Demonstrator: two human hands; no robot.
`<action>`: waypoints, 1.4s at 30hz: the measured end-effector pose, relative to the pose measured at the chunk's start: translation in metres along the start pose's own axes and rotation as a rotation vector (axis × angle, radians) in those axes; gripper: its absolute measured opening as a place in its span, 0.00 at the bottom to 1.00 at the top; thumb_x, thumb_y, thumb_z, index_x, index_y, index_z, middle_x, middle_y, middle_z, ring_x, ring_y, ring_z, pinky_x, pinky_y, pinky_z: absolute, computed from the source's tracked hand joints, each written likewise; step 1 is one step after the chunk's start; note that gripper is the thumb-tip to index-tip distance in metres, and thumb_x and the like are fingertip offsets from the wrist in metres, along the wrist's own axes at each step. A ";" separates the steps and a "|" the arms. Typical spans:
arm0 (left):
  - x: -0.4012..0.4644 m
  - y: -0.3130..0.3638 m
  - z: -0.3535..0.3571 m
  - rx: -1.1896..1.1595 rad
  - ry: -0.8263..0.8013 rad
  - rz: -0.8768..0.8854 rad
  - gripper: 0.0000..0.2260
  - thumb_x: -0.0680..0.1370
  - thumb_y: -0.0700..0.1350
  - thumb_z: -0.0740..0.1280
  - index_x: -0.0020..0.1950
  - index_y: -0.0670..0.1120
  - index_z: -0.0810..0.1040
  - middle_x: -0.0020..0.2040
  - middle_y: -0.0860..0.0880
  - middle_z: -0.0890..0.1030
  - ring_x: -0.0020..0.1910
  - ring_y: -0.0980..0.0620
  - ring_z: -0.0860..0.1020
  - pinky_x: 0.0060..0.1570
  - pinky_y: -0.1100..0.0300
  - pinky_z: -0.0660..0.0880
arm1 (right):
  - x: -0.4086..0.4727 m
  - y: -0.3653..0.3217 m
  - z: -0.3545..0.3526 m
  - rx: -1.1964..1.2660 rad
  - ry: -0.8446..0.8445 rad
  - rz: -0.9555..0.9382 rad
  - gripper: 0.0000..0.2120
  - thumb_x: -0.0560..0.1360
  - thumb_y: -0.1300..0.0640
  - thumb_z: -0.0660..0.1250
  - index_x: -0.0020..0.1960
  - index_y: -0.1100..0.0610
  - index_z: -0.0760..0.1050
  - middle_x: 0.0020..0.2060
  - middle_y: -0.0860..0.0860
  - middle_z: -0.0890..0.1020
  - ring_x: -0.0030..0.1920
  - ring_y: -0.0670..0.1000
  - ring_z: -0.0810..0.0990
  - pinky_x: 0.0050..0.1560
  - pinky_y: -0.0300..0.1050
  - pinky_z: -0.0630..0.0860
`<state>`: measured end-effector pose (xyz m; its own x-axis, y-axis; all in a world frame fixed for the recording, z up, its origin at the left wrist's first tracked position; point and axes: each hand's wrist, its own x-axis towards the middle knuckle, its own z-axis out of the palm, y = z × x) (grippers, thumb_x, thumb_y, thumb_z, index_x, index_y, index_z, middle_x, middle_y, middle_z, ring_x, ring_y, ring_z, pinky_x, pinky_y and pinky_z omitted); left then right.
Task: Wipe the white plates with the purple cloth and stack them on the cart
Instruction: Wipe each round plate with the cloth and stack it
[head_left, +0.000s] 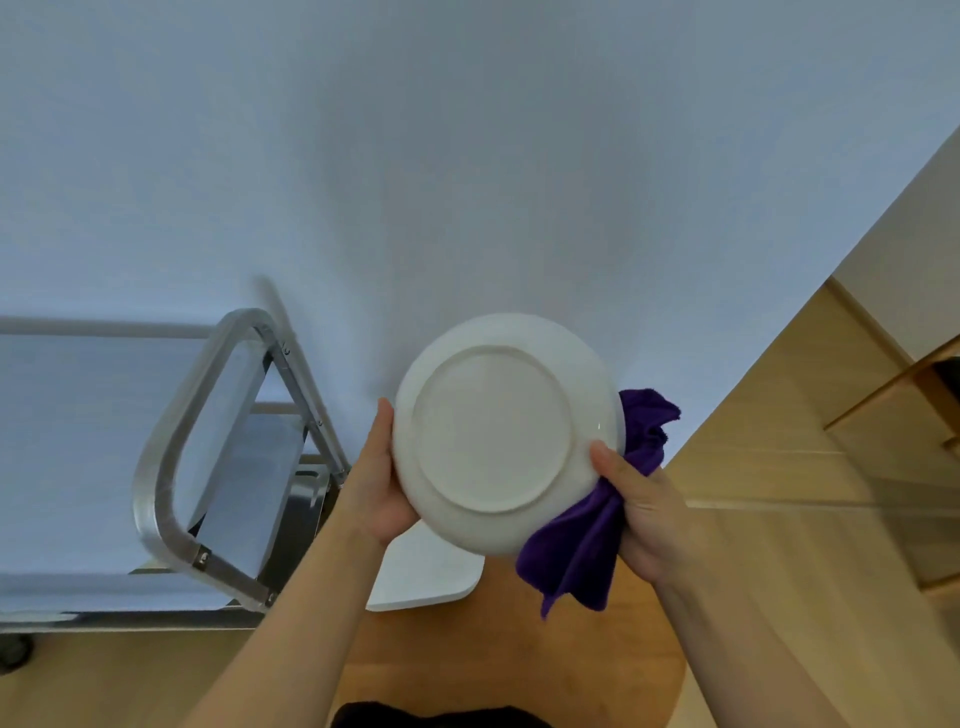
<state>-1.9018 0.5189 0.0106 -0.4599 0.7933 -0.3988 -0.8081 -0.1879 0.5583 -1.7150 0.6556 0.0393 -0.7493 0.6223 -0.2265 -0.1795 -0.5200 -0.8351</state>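
A white plate (493, 431) is held up in front of me with its underside and foot ring facing the camera. My left hand (376, 483) grips its left rim, thumb on the near side. My right hand (644, 514) holds the purple cloth (582, 545) bunched against the plate's lower right rim, thumb pressing on the underside. The cloth hangs below the plate and peeks out behind its right edge. The plate's top face is hidden. The metal cart (171, 457) stands to the left, its loop handle nearest the plate.
A white table top (431, 577) shows its rounded corner just under the plate. Wooden floor (519, 649) lies below, and wooden cabinets (857, 415) stand at the right. A cart wheel (15, 649) sits at the lower left.
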 end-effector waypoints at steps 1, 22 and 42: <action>0.000 0.003 -0.001 0.008 0.007 0.004 0.28 0.72 0.64 0.60 0.62 0.47 0.79 0.61 0.42 0.80 0.58 0.43 0.79 0.50 0.47 0.79 | 0.001 0.002 -0.001 -0.052 0.026 0.011 0.29 0.64 0.48 0.76 0.61 0.57 0.75 0.53 0.55 0.84 0.52 0.54 0.83 0.45 0.42 0.80; -0.043 -0.006 0.072 0.926 0.097 0.225 0.24 0.77 0.58 0.61 0.45 0.35 0.78 0.39 0.39 0.83 0.37 0.43 0.80 0.40 0.53 0.75 | 0.009 -0.013 0.082 -1.265 0.060 -0.480 0.26 0.76 0.35 0.55 0.53 0.55 0.77 0.47 0.52 0.80 0.51 0.50 0.75 0.55 0.38 0.65; -0.061 -0.006 0.063 0.598 -0.014 -0.048 0.16 0.67 0.60 0.67 0.47 0.53 0.85 0.50 0.47 0.85 0.47 0.49 0.84 0.45 0.55 0.78 | 0.037 -0.061 0.026 -1.167 0.082 0.166 0.26 0.72 0.29 0.53 0.40 0.48 0.79 0.42 0.47 0.82 0.46 0.50 0.79 0.54 0.46 0.70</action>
<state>-1.8457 0.5084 0.0771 -0.4200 0.8010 -0.4266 -0.4791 0.2035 0.8539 -1.7483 0.6953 0.0952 -0.6577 0.6554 -0.3714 0.6394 0.2250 -0.7352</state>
